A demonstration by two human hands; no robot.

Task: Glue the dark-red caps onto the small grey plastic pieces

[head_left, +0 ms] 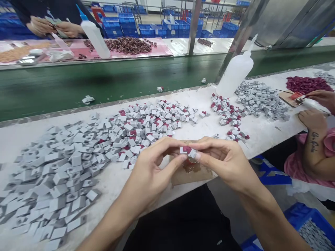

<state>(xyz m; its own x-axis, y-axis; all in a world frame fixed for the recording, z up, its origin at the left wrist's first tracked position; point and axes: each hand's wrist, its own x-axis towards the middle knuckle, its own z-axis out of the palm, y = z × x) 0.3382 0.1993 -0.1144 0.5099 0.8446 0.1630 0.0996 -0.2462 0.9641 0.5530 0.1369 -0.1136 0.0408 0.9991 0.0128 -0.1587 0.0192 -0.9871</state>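
Note:
Between the fingertips of both hands is a small grey and dark red piece [187,150]. My left hand [159,164] pinches its left side with thumb and forefinger, and my right hand [225,158] pinches its right side. Below them lies a brown board [180,177] with a wet-looking brown patch, near the table's front edge. Loose grey pieces [60,174] spread over the table to the left, mixed with grey and red ones [141,125] toward the middle.
A white squeeze bottle [234,75] stands behind the right-hand piles. Beyond the table runs a green belt [125,82] carrying a few pieces. Other people's hands work at far left [52,26] and right [314,118]. A blue crate [300,211] is at lower right.

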